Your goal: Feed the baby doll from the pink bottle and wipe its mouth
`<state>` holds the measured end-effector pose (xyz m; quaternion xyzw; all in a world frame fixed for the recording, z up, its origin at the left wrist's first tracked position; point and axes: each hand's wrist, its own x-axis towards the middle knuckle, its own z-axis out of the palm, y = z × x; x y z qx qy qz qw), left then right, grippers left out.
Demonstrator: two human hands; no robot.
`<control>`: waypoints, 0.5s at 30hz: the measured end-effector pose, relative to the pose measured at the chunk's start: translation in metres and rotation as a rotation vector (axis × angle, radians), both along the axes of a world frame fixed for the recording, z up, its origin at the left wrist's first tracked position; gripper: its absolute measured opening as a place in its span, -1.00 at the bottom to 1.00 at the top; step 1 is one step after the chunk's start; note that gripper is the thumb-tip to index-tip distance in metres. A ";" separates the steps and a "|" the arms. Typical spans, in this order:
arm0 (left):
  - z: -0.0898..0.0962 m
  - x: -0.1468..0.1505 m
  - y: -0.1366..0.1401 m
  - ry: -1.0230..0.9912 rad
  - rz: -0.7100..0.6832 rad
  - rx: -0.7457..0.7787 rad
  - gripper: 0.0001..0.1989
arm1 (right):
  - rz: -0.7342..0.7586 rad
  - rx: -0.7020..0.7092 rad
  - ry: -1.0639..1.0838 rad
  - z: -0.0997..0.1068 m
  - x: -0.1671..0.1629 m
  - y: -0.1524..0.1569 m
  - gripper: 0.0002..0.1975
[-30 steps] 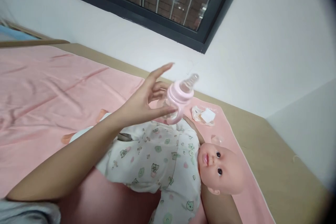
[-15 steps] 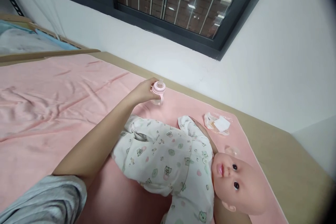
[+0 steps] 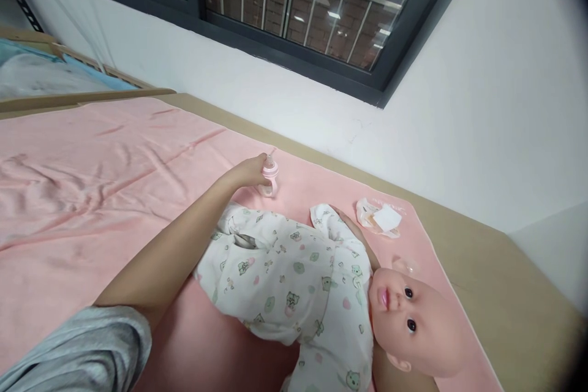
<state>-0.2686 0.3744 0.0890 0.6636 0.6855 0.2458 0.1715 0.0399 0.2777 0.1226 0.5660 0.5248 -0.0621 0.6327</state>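
Note:
My left hand [image 3: 252, 171] is closed round a small baby bottle [image 3: 269, 180] with a pink collar, pink handle and clear teat. The bottle is upright at the pink blanket, beyond the doll's legs. A baby doll [image 3: 298, 269] in a white printed outfit lies on its back, its bald head to the right, eyes open. My right forearm [image 3: 399, 373] passes under the doll's neck. Past its far shoulder, my right hand [image 3: 351, 223] lies along the doll's sleeve; its fingers are partly hidden there.
A pink blanket [image 3: 114, 165] covers the tan surface [image 3: 496, 275]. Crumpled clear plastic with a white piece [image 3: 386, 218] lies beyond the doll's shoulder. A small see-through object [image 3: 407, 264] is beside its head. A white wall [image 3: 316, 122] and barred window border the far side.
My left hand has brought the bottle slightly left and nearer to me, lower in view. The doll and my right arm have hardly moved.

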 end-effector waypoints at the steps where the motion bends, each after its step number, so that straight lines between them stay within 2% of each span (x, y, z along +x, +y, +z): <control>1: -0.002 -0.001 0.001 0.001 0.000 -0.010 -0.53 | -0.080 -0.107 -0.134 0.001 -0.002 -0.002 -0.83; 2: -0.004 -0.001 0.002 0.002 0.001 -0.021 -0.54 | -0.131 -0.175 -0.184 0.000 -0.003 -0.003 -0.77; 3: -0.006 -0.001 0.002 0.004 0.000 -0.032 -0.54 | -0.146 -0.180 -0.152 -0.001 -0.003 -0.003 -0.77; 6: -0.006 0.000 0.001 0.006 -0.006 -0.066 -0.51 | -0.150 -0.023 -0.075 -0.007 0.003 -0.001 -0.92; 8: -0.004 0.000 0.000 0.003 -0.012 -0.084 -0.46 | -0.156 0.006 -0.088 -0.011 0.006 0.001 -0.92; 12: 0.004 0.002 -0.007 0.007 -0.028 -0.095 -0.32 | -0.169 -0.174 -0.115 -0.016 0.009 0.003 -0.83; 15: 0.014 0.001 -0.015 0.043 -0.022 -0.132 -0.17 | -0.164 -0.056 -0.021 -0.013 0.006 0.002 -0.89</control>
